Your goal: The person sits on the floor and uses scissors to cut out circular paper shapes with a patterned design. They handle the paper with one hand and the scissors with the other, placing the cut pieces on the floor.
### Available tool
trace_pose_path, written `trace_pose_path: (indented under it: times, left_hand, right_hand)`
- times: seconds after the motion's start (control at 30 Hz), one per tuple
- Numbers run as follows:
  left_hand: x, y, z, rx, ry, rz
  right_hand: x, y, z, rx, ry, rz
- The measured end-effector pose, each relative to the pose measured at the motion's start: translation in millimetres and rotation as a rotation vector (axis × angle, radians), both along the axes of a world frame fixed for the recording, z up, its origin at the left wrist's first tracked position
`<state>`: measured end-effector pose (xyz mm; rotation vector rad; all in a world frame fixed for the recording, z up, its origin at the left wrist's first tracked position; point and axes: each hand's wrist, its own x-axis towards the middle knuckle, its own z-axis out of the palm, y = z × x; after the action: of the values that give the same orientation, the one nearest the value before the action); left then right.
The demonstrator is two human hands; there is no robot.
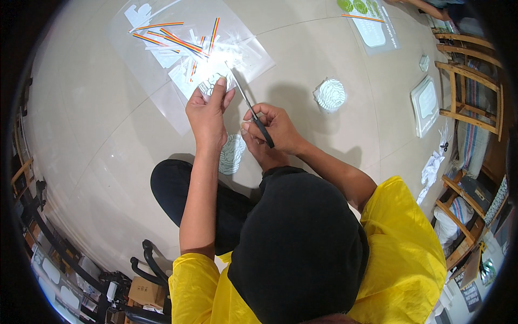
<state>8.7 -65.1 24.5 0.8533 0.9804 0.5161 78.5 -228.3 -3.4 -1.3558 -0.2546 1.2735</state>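
My left hand (208,119) pinches a small white sheet with a dark wavy-line pattern (207,88), thumb on top. My right hand (280,128) holds a pair of scissors (261,129) with black handles. Their blades point away from me and lie beside the sheet's right edge; glare hides whether they touch it. Beyond my hands, a clear plastic sheet (172,105) on the floor bears white paper scraps and several rainbow-striped strips (178,40). Another wavy-patterned piece (231,155) lies below my hands, near my bare foot (270,157).
To the right sits a round pile of wavy-patterned pieces (330,95). Farther right are a stack of white printed sheets (425,107), wooden chairs (469,108) and white crumpled scraps (430,170). A green-and-white printed sheet (372,29) lies at the far right. A cardboard box (145,291) stands at lower left.
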Motion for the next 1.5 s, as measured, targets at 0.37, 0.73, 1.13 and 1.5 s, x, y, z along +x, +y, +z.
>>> trace_pose_path:
  times: [0.37,0.73,1.13,1.5]
  left_hand:
    - [-1,-2,2,-0.034,-0.003,-0.024]
    - [-1,-3,-2,-0.028,0.002,-0.028]
    - [-2,-11,0,-0.049,-0.001,-0.053]
    - [-1,-26,-18,-0.244,-0.133,-0.151]
  right_hand:
    - [7,4,0,0.028,0.020,0.001]
    - [4,4,0,0.030,0.030,-0.013]
    - [14,9,2,-0.014,0.046,-0.035]
    - [42,16,-7,0.097,-0.160,-0.391]
